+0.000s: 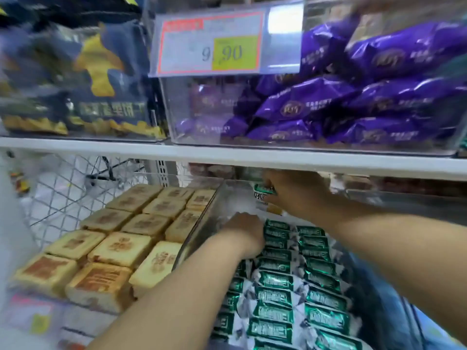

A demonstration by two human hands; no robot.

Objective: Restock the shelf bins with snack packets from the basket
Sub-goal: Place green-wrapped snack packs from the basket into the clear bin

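Where the pastries (121, 246) lie: left of the clear bin (202, 223), outside its wall.
Left hand (243, 232): down on the green packets (278, 281) in the bin, fingers buried; I cannot tell whether its grip holds one.
Right hand (295, 194): grip closed round one packet (264, 192) at the bin's back, under the shelf (252, 157).
Doing it well: I'd brace the rows and slot it in line with them.

Among green packets (276, 280) the left hand (243, 232) is half hidden; price label (211, 42) blurred
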